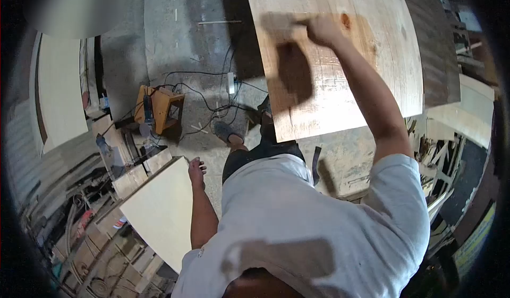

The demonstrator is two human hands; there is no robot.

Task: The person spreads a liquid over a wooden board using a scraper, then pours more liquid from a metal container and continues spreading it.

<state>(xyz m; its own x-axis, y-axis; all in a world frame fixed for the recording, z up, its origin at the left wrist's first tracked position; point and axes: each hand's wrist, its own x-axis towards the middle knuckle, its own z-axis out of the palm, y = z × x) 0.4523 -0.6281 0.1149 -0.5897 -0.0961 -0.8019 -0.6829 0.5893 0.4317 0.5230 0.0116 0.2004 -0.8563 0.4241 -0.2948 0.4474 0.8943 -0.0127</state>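
Observation:
My right hand (324, 30) is wrapped round the handle of a wide flat brush (280, 22), whose head is blurred by motion. The brush is over the left part of a large pale wooden panel (393, 64). A darker, wet-looking stretch runs across the panel around my hand, with a brown knot in the wood beside it. My left hand (197, 171) hangs low at my left side with nothing in it, its fingers loosely bent and apart. It overlaps the corner of a pale board (159, 213) in this view.
On the concrete floor stands a yellow wooden stool-like frame (159, 109). Black cables run from there to a white power strip (231, 82) near my feet. Another pale board (64, 90) is at the far left. Scrap wood (441, 162) lies heaped on the right, and more clutter fills the lower left.

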